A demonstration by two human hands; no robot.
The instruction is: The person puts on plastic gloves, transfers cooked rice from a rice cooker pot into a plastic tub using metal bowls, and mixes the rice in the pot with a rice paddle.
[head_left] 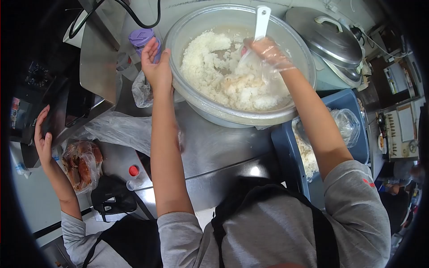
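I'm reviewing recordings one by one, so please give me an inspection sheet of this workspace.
Surface: metal counter, with glare.
Things in use: large bowl holding white rice; white handle rising from it.
Clutter: purple container, clear plastic, red cap.
Grip: left hand open at the bowl's rim; right hand, clear-gloved, at the handle, closure unclear.
Cables: black cable, upper left.
Surroundings: blue bin with rice; metal lid, right; co-worker's raised hand, left.

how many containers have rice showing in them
2: the large bowl in front of the person, and the blue bin to its lower right in the picture. More may be hidden, since the metal lid conceals whatever is under it.
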